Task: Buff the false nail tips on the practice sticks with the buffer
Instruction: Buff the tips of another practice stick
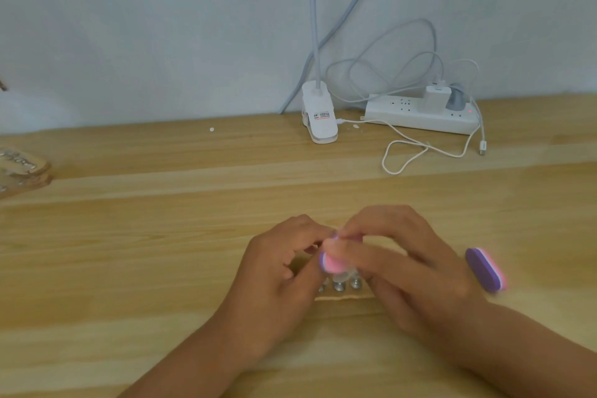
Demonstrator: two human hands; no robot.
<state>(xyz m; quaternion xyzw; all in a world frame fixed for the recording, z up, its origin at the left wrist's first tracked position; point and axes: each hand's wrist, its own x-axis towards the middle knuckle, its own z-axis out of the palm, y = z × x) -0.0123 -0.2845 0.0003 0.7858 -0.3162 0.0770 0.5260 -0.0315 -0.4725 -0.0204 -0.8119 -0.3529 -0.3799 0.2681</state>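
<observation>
Low in the middle of the head view, my two hands meet over a small wooden holder (352,299) with several metal-based practice sticks (339,285) standing in it. My right hand (416,271) pinches a small pink and purple buffer (332,263), blurred by motion, over the clear nail tips. My left hand (281,275) has its fingers curled, its fingertips pinching at a stick or tip beside the buffer; what it holds is mostly hidden. A second purple and pink buffer (486,269) lies on the table to the right of my right hand.
The wooden table (161,236) runs back to a pale wall. At the back stand a white clip lamp base (319,119), a white power strip (420,116) with plugs, and a loose white cable (420,152). A wooden object (19,171) sits at the left edge.
</observation>
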